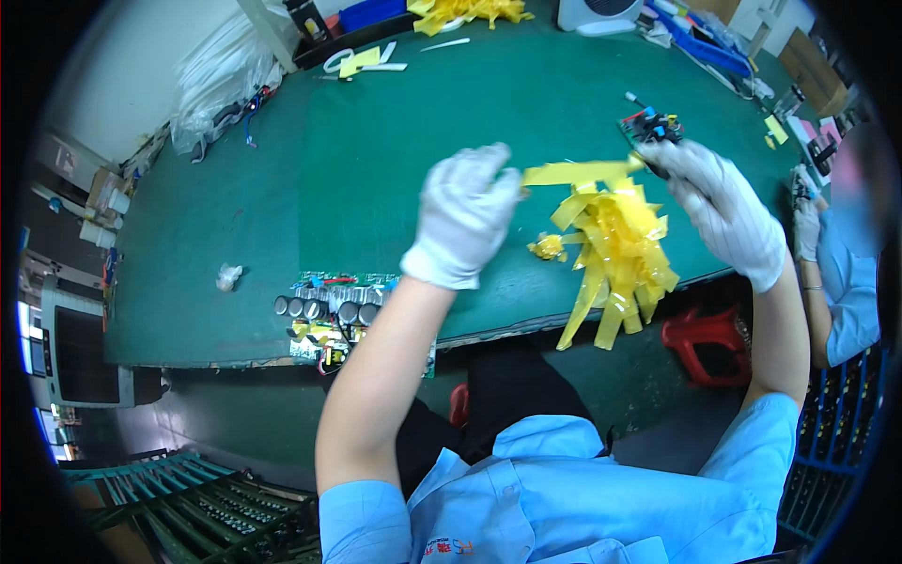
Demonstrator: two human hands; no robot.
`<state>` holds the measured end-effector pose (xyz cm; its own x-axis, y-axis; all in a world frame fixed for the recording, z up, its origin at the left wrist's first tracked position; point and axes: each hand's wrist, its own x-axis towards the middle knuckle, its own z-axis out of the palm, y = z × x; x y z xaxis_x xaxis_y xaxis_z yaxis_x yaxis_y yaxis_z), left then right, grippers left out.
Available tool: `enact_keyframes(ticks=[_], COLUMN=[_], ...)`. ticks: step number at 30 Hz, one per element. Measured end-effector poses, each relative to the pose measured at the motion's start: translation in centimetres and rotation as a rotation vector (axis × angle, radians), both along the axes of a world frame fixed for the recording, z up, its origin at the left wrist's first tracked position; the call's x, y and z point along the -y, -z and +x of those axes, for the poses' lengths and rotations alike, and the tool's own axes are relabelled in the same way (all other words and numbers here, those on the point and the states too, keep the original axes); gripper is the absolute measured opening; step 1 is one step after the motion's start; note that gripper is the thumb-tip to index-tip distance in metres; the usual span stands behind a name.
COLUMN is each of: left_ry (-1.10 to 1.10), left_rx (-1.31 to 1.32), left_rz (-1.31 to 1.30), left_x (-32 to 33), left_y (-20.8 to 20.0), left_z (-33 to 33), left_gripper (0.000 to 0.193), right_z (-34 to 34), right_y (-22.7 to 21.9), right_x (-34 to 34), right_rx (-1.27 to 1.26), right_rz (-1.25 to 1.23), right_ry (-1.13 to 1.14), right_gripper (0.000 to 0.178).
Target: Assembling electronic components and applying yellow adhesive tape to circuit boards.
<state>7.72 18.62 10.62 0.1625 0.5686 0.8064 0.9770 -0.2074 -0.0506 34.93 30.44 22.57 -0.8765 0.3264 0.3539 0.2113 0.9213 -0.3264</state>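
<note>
A strip of yellow tape (575, 173) is stretched level over the green table. My left hand (460, 218), in a white glove, is closed on its left end. Close to the strip's right end is my gloved right hand (719, 207), its fingers closed on a small circuit board (650, 125) with black parts and red and blue leads. The fingertips' exact grip there is partly hidden. Just below the strip, a bunch of yellow tape pieces (620, 240) hangs over the table's front edge. Beside that bunch lies a crumpled yellow lump (547, 247).
A larger circuit board (362, 310) with round capacitors lies at the front edge, partly behind my left forearm. Plastic-wrapped white material (221, 75) stands far left. More yellow tape (470, 11) lies at the back. A red stool (709, 346) is under the table; a co-worker's arm (816, 291) is at right.
</note>
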Motion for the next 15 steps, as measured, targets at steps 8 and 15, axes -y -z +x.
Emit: enact_keyframes(ticks=[8, 15], left_ry=[0.225, 0.048], left_rx=[0.045, 0.163], left_rz=[-0.296, -0.727], left_x=[-4.9, -1.1], left_y=[6.1, 3.7], left_z=[7.5, 6.1], left_gripper=[0.031, 0.044], right_z=[12.1, 13.9], right_y=[9.7, 14.6], right_x=[-0.3, 0.4], right_rx=[0.331, 0.285], right_rz=[0.282, 0.027], right_ry=[0.124, 0.198], right_gripper=[0.049, 0.047])
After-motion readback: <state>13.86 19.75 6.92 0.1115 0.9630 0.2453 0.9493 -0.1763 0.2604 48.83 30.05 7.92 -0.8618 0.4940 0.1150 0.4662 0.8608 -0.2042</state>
